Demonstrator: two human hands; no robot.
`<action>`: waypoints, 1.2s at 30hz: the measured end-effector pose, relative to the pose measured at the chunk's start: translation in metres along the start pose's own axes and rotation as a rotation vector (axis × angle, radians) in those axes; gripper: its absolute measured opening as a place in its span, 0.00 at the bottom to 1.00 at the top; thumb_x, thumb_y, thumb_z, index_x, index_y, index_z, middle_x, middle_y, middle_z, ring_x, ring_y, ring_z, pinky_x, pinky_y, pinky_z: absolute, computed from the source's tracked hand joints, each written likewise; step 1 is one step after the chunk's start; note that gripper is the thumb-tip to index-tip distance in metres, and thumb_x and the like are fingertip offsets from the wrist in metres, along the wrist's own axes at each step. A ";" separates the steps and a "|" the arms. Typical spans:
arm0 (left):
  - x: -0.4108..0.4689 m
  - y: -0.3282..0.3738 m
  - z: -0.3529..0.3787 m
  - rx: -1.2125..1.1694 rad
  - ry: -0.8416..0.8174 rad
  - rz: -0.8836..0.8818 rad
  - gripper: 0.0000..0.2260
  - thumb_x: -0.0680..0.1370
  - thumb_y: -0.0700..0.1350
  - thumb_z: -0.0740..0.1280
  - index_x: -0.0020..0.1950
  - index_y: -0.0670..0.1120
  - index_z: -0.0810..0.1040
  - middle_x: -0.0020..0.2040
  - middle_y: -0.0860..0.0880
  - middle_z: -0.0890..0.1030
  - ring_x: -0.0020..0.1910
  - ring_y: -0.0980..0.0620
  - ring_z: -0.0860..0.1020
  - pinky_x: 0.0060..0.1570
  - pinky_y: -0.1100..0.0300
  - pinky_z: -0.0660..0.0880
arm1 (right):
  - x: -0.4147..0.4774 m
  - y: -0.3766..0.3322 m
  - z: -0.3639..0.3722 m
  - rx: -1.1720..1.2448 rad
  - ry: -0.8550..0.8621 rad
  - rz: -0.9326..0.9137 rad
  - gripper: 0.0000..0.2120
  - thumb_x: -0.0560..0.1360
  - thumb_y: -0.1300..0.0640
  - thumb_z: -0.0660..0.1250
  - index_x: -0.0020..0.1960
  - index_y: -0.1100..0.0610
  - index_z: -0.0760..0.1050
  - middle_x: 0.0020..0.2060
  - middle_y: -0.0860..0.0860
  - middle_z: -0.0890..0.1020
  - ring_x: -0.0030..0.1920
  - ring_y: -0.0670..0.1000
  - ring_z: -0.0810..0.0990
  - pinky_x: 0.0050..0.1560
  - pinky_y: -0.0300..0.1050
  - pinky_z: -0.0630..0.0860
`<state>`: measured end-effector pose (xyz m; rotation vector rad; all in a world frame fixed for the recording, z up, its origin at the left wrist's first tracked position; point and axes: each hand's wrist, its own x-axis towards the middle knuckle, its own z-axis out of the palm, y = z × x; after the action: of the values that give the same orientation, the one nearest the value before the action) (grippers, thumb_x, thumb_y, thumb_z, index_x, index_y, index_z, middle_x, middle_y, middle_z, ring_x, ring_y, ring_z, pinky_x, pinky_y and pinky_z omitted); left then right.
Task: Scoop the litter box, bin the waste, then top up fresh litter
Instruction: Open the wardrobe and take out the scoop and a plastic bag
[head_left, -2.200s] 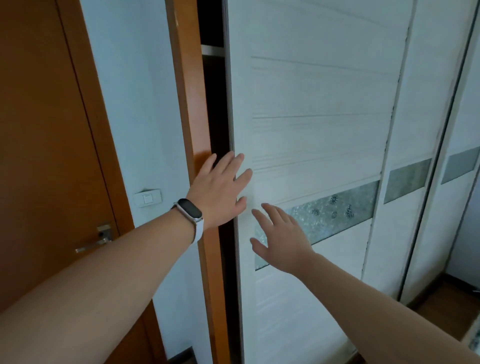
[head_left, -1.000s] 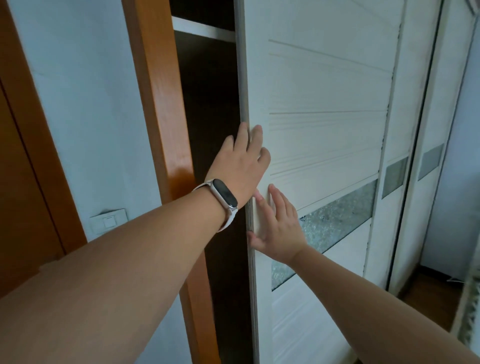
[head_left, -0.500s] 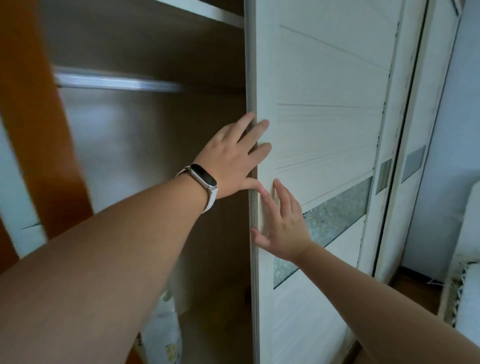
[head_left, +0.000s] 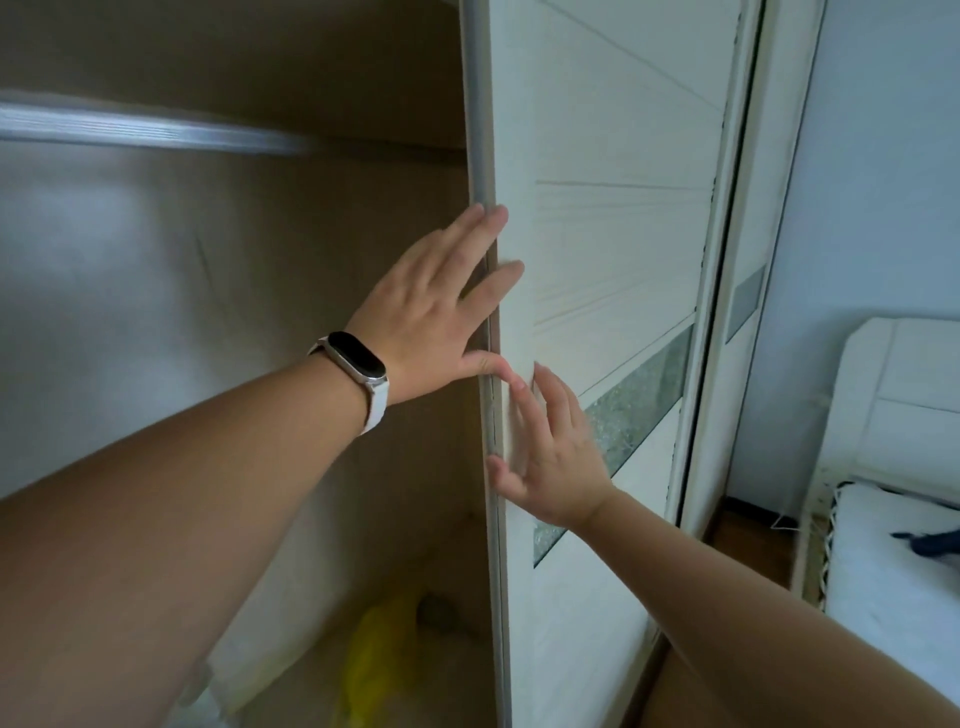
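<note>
Further to the right than half a second ago, the white sliding door (head_left: 613, 208) is now uncovering more of the wardrobe (head_left: 260, 286), and a yellow bag (head_left: 379, 654) is coming into sight on the wardrobe floor. Both hands are pressing on the door near its left edge. The left hand (head_left: 431, 312), with a white-strapped watch (head_left: 358, 358) on its wrist, is lying over that edge with its fingers (head_left: 483, 223) straight and slightly spread, the thumb touching the edge lower down. The right hand (head_left: 550, 457) is resting flat on the door's face just below it, fingers spread, with its thumb near the same edge and a frosted glass strip (head_left: 639, 395) showing beside it. Neither hand is gripping anything. Inside the wardrobe a metal rail (head_left: 156, 130) is running across near the top. The yellow bag is lying close to the door's bottom edge, well below both hands and touching neither, and a white sack (head_left: 260, 623) is standing just left of it, partly hidden behind the left forearm; both are blurred, and whether either is holding litter cannot be told. To the right, past a second door panel (head_left: 753, 260), a white bed (head_left: 893, 597) is standing with a dark blue item (head_left: 930, 543) lying on it.
</note>
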<state>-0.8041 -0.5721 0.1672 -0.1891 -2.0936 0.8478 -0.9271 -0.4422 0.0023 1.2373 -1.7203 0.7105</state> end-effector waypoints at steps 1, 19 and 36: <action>0.006 0.002 0.009 -0.010 0.013 0.002 0.40 0.70 0.69 0.65 0.72 0.44 0.64 0.77 0.37 0.54 0.77 0.37 0.54 0.71 0.42 0.59 | 0.000 0.010 0.001 -0.001 -0.004 0.000 0.38 0.73 0.41 0.65 0.74 0.59 0.57 0.68 0.68 0.69 0.70 0.66 0.67 0.70 0.60 0.66; 0.105 0.048 0.120 -0.069 0.057 -0.056 0.40 0.71 0.70 0.63 0.71 0.44 0.63 0.78 0.38 0.54 0.77 0.39 0.56 0.73 0.46 0.56 | 0.006 0.162 0.032 0.002 -0.008 0.007 0.38 0.74 0.42 0.65 0.75 0.58 0.55 0.68 0.69 0.68 0.70 0.66 0.66 0.70 0.59 0.67; 0.157 0.067 0.170 -0.080 0.059 -0.062 0.40 0.70 0.71 0.64 0.71 0.44 0.64 0.79 0.38 0.54 0.77 0.40 0.57 0.72 0.44 0.59 | 0.013 0.233 0.043 -0.029 0.001 -0.017 0.38 0.75 0.41 0.63 0.75 0.61 0.55 0.65 0.70 0.69 0.66 0.68 0.70 0.66 0.60 0.70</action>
<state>-1.0429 -0.5422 0.1577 -0.1886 -2.0690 0.7142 -1.1611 -0.4040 0.0042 1.2300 -1.7116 0.6738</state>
